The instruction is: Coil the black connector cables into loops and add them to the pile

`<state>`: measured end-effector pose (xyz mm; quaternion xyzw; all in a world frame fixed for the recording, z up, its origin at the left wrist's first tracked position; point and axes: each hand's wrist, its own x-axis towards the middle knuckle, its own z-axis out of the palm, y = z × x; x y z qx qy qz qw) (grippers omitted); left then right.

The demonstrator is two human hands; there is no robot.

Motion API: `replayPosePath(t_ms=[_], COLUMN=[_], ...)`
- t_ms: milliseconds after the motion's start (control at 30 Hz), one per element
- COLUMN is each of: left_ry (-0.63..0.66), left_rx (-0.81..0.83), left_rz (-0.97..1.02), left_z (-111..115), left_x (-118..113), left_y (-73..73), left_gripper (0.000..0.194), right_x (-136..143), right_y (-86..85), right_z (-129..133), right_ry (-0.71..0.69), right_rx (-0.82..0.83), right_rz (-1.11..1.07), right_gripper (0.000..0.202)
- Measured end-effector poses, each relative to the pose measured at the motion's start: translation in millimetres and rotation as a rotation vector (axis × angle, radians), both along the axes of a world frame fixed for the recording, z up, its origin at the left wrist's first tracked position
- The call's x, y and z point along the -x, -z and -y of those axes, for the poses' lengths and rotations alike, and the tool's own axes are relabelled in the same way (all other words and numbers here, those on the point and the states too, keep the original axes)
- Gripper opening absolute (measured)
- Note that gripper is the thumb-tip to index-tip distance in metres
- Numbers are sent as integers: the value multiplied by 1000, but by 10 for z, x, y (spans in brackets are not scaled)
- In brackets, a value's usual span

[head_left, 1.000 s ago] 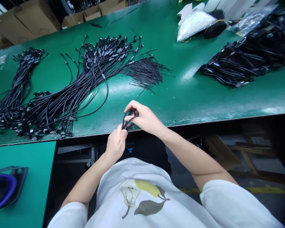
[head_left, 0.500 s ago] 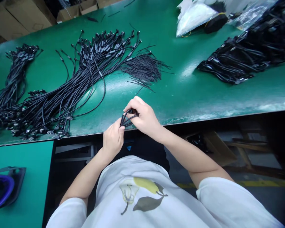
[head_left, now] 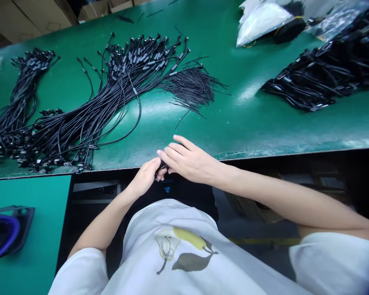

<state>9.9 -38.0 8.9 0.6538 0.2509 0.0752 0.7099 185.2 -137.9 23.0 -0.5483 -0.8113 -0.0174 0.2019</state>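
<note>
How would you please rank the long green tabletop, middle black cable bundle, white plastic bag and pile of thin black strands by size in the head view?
Green tabletop
Black cable bundle
White bag, strand pile: look too alike to rank

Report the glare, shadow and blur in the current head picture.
Head view: whitish glare patches on the glossy green tabletop, deep shadow below its front edge; also head view: white fabric right sleeve looks slightly soft, small black item between the bare left hand and bare right hand too dark and covered to make out.
</note>
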Motion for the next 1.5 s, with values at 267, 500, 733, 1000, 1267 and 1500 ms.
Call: replayPosePath(t_ms=[267,500,733,1000,1267,1500], left_ry=[229,515,268,-285,-336,-322], left_rx=[-59,-179,73,157,287,309], left_rz=[-119,-203,-103,91,98,173], left_z=[20,-158,-120,-259,-182,-171], left_x=[-11,-126,-230,-158,-308,-307], left_y=[-143,-38,7,114,50,138], left_gripper=[31,31,43,29,31,29], right_x=[-37,-78,-245,-1323,-1605,-1574], right_y=[85,172,-23,163,406,360], right_z=[73,25,-61,-520,-899,-670], right_ry=[-83,-136,-46,707,888,939], right_rx=[-97,36,76,-154,-47,-147], right_rz=[375,275,79,-287,52,-212], right_gripper=[26,29,31,27,21,9])
